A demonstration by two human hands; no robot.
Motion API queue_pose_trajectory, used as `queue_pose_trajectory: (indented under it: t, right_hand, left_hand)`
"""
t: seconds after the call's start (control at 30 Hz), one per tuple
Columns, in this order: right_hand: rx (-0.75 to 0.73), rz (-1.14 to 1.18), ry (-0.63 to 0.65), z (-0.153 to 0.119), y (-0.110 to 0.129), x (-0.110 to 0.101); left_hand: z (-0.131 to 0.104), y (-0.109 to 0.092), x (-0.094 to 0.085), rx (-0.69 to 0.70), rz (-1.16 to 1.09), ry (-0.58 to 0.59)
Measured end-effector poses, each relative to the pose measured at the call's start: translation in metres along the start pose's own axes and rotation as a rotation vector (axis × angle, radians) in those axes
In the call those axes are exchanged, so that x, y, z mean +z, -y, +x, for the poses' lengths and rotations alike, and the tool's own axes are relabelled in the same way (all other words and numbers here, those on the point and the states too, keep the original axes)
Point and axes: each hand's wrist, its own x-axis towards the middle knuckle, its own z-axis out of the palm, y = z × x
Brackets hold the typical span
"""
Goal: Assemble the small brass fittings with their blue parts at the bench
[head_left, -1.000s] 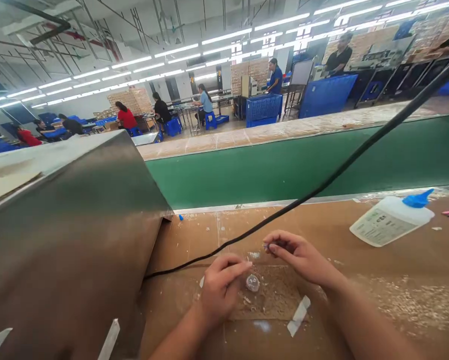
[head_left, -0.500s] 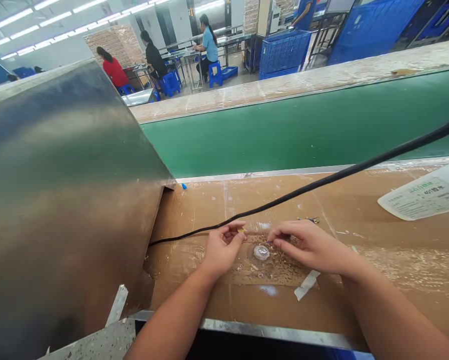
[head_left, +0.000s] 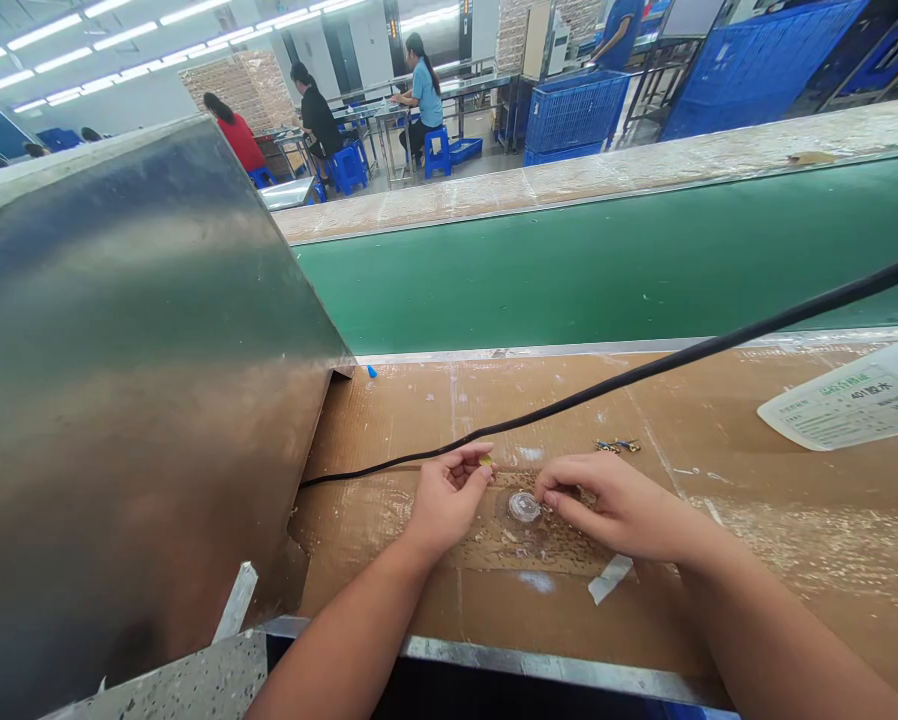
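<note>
My left hand (head_left: 451, 490) is closed in a pinch on a small yellow piece (head_left: 486, 461), just left of a small round clear dish (head_left: 524, 507) on the cardboard surface. On the dish's right side, my right hand (head_left: 606, 495) has thumb and forefinger pressed together at the rim. What those fingers hold, if anything, is too small to make out. Behind the right hand lie several tiny metal pieces with blue parts (head_left: 617, 446).
A black cable (head_left: 569, 402) slants across above both hands. At the left stands a large metal box (head_left: 134, 400). A labelled white bottle (head_left: 854, 395) lies at the right, and a tape strip (head_left: 610, 579) sits near the front. Beyond runs a green belt (head_left: 569, 270); people sit farther back.
My right hand has shifted slightly down toward the dish's rim, uncovering more of the tiny metal pieces behind it. The left hand keeps its pinch on the yellow piece.
</note>
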Motion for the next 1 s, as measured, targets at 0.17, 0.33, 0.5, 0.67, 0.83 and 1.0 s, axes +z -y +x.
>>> queue_pose_trajectory:
  t: [0.17, 0.33, 0.5, 0.67, 0.83, 1.0]
  right_hand:
    - [0.006, -0.024, 0.012, 0.0017, 0.0011, 0.0036]
    - [-0.023, -0.032, 0.038, 0.004, 0.001, 0.005]
    - [-0.023, -0.036, 0.039, 0.0025, -0.0001, 0.0055]
    - [-0.015, -0.041, 0.057, -0.0009, 0.0005, 0.0047]
    - [-0.023, -0.043, 0.04, -0.0004, 0.0027, 0.0022]
    - [-0.026, -0.029, -0.01, 0.0015, 0.0053, -0.0014]
  left_hand:
    - [-0.002, -0.0016, 0.0016, 0.028, 0.058, 0.007]
    - [-0.0024, -0.0021, 0.0013, 0.036, 0.101, 0.017]
    - [-0.0014, -0.0001, -0.0004, 0.058, 0.123, 0.021]
    - [-0.0019, -0.0001, -0.0003, 0.061, 0.105, 0.012]
    - [-0.0029, -0.0039, 0.0016, 0.02, 0.015, -0.02]
    - [-0.0034, -0.0053, 0.0022, -0.069, -0.073, -0.026]
